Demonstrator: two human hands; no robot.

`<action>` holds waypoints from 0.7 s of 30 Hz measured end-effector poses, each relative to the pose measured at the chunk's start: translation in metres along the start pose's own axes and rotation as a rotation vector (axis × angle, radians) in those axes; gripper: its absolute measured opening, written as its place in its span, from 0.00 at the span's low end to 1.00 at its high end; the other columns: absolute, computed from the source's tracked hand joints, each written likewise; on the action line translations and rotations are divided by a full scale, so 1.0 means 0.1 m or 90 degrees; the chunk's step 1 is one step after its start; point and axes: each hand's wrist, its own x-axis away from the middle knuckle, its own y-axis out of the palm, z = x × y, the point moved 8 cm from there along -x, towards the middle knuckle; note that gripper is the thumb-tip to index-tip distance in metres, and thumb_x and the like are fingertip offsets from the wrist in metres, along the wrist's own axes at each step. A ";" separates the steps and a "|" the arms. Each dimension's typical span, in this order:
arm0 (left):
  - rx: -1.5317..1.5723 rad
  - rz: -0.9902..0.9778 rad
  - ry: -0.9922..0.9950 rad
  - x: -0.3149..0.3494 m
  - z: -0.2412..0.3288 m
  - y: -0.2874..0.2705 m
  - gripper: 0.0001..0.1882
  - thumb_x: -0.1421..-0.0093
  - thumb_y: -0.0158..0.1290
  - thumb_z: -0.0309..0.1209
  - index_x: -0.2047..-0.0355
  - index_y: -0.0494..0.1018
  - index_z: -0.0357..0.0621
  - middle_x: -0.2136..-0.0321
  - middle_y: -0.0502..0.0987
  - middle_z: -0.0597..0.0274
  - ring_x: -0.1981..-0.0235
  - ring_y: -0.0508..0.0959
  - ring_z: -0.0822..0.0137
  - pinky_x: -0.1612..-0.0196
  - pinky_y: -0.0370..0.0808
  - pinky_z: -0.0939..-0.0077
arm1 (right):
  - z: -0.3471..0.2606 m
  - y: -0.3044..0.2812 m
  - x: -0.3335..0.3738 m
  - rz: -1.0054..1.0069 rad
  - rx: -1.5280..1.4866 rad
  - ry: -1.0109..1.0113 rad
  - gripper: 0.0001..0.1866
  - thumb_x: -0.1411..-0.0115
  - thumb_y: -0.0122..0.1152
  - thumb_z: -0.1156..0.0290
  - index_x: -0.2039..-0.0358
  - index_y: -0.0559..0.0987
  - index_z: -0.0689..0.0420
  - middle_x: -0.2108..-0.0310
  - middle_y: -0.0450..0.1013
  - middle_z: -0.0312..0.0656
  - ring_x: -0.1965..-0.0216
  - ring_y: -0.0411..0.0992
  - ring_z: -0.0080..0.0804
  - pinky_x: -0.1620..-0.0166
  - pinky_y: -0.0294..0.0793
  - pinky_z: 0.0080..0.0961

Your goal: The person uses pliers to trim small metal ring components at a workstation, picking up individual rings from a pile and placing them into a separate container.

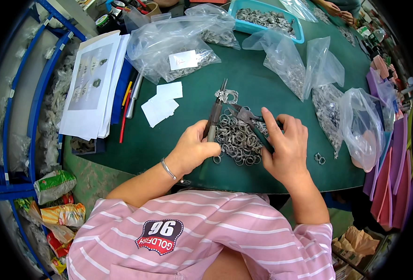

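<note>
One head-worn fisheye view looks steeply down, close over the green table (178, 140), straight edges bending at its rim.

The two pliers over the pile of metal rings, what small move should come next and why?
Probably bring the right hand's dark-handled pliers a little left to the small silver ring piece gripped at the tip of the left hand's slim pliers; their tips sit close but apart above the grey ring pile.

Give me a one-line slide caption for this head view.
Left hand and right hand each hold pliers over a pile of metal rings on a green table.
</note>
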 end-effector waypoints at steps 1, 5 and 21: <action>-0.013 0.003 -0.004 0.00 -0.02 -0.01 0.14 0.62 0.55 0.24 0.75 0.63 0.43 0.78 0.61 0.71 0.77 0.61 0.79 0.75 0.58 0.84 | 0.00 -0.01 -0.02 -0.001 0.009 -0.007 0.37 0.67 0.61 0.77 0.48 0.70 0.53 0.66 0.65 0.44 0.65 0.64 0.39 0.63 0.59 0.34; -0.118 0.013 0.000 -0.03 -0.08 -0.07 0.14 0.62 0.56 0.25 0.76 0.63 0.44 0.80 0.59 0.73 0.79 0.59 0.80 0.76 0.57 0.84 | -0.05 -0.07 -0.10 -0.005 0.079 -0.052 0.33 0.64 0.59 0.78 0.50 0.72 0.53 0.68 0.65 0.42 0.68 0.65 0.37 0.67 0.59 0.33; -0.111 -0.175 -0.067 0.01 -0.19 -0.09 0.14 0.66 0.53 0.24 0.76 0.62 0.44 0.80 0.58 0.72 0.79 0.57 0.80 0.78 0.54 0.83 | 0.15 -0.21 -0.23 -0.132 0.051 -0.206 0.30 0.65 0.58 0.82 0.55 0.74 0.51 0.73 0.65 0.38 0.73 0.64 0.37 0.70 0.65 0.31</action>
